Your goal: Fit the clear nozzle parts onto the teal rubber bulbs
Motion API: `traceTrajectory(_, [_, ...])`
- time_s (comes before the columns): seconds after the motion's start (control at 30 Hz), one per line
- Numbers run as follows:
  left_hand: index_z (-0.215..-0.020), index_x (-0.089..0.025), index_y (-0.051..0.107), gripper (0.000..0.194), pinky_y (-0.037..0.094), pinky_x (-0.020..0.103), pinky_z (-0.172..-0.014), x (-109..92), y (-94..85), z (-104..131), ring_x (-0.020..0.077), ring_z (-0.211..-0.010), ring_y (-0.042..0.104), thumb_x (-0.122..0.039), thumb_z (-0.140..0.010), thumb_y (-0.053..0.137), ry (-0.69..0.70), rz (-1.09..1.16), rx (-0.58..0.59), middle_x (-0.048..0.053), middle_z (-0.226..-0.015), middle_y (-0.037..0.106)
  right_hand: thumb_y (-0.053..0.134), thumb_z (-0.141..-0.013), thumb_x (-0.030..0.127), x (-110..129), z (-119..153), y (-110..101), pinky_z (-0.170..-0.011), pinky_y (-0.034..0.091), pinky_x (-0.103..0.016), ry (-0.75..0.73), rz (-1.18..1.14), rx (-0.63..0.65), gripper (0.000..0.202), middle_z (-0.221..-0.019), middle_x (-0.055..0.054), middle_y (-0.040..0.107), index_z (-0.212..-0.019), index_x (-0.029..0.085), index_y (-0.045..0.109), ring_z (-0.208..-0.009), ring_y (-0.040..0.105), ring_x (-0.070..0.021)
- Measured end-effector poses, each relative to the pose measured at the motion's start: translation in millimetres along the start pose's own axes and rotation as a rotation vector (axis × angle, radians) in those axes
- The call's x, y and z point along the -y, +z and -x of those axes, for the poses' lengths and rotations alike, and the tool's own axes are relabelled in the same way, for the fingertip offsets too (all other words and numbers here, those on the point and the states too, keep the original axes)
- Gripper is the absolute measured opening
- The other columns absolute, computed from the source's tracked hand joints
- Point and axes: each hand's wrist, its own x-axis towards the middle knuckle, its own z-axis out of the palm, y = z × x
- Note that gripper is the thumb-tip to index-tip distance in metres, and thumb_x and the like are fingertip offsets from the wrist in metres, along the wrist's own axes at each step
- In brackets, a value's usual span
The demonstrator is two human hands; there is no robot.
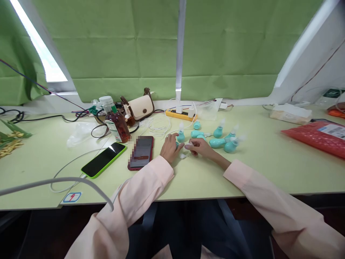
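My left hand [170, 147] is curled over a turquoise squeeze bulb, and only a sliver of the bulb shows between thumb and fingers. Close to its thumb, my right hand [199, 146] pinches a small clear tip [190, 144]. On the table just below the hands lies a small whitish translucent piece [183, 156]. Just beyond my left fingers a bulb syringe [180, 136] with a clear tip stands upright. More turquoise bulb syringes [217, 132] are grouped to the right, some standing and some lying, such as the one [217, 143] past my right wrist.
Left of my hands lie a red-edged phone [141, 153] and a green-cased phone [104, 160] with a cable. Behind them stand a bottle of dark liquid [116, 124] and a cream bag [140, 107]. A yellow power strip [180, 114] is at the back, a red package [318, 135] far right.
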Motion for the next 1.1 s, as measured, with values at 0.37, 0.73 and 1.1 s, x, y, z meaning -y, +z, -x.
traceTrajectory(0.37, [-0.09, -0.017, 0.054, 0.019, 0.039, 0.035, -0.076, -4.3, -8.0, 0.9, 0.0188, -0.084, 0.043, -0.026, -0.076, 0.046, 0.189, 0.065, -0.102, 0.006, -0.083, 0.05, 0.058, -0.064, 0.039, -4.4, 0.8, 2.8, -0.045, 0.029, -0.021, -0.174, 0.331, -0.212, 0.027, -0.048, 0.003, 0.043, -0.068, 0.013, 0.061, -0.046, 0.034, -0.0076])
traceTrajectory(0.73, [-0.084, -0.022, 0.062, 0.016, 0.039, 0.033, -0.068, -3.5, -4.9, -1.0, 0.0171, -0.079, 0.042, -0.029, -0.077, 0.049, 0.322, 0.001, -0.073, 0.006, -0.081, 0.054, 0.053, -0.068, 0.035, -6.5, 2.3, 2.4, -0.045, 0.026, -0.022, -0.268, 0.549, -0.245, 0.026, -0.039, 0.004, 0.037, -0.051, 0.015, 0.055, -0.042, 0.028, -0.0073])
traceTrajectory(1.1, [-0.075, -0.017, 0.062, 0.016, 0.041, 0.03, -0.068, -3.9, -5.9, -2.5, 0.0166, -0.079, 0.042, -0.022, -0.078, 0.047, 0.371, -0.053, -0.042, 0.005, -0.078, 0.057, 0.05, -0.071, 0.036, -7.6, 3.6, 4.3, -0.046, 0.024, -0.022, -0.293, 0.629, -0.203, 0.034, -0.038, 0.004, 0.033, -0.044, 0.015, 0.046, -0.041, 0.026, -0.0067])
